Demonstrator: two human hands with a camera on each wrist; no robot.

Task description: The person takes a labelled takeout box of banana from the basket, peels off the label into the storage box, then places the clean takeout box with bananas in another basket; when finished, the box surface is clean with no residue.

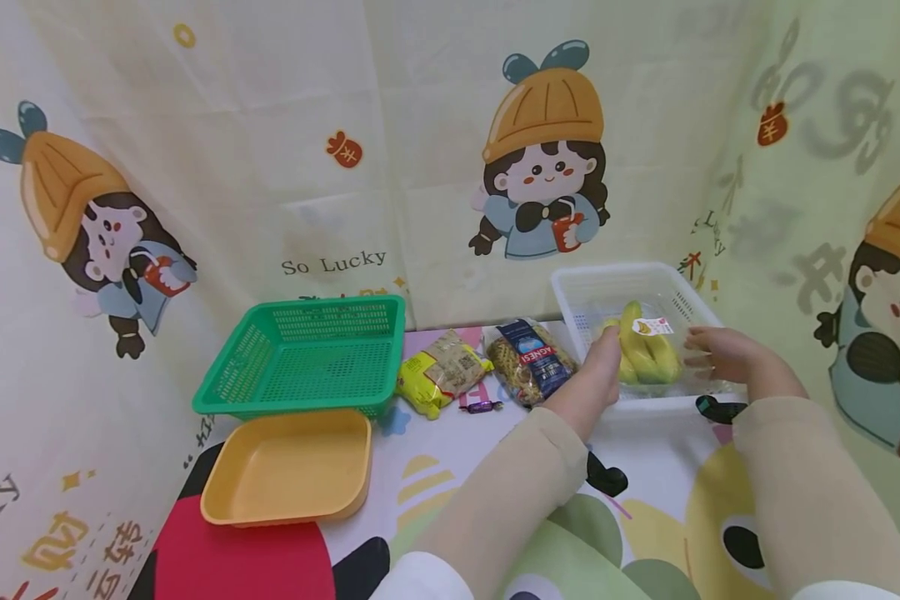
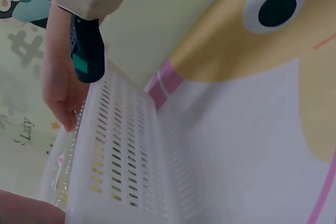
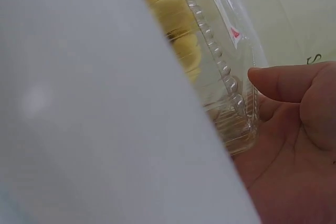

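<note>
A clear plastic box of bananas [image 1: 648,346] with a white label sits within the white basket [image 1: 615,271] at the right. My left hand [image 1: 603,371] holds the box's left side, its fingers mostly hidden. On the opposite side my right hand [image 1: 735,354] grips the box. From the right wrist, the thumb of the right hand [image 3: 294,124] meets the ridged edge of the clear box [image 3: 231,103], the other fingers passing behind and below it. The left wrist view has the basket's slotted wall [image 2: 121,145] in front of the box, whose edge shows just past the rim.
Left of the white basket lie a bag of Agnesi pasta [image 1: 528,358], a yellow snack bag [image 1: 442,372] and a purple wrapped candy [image 1: 482,407]. Farther left stand a green basket [image 1: 300,408] and a yellow-orange tray [image 1: 285,467]. Printed cloth hangs behind and at both sides.
</note>
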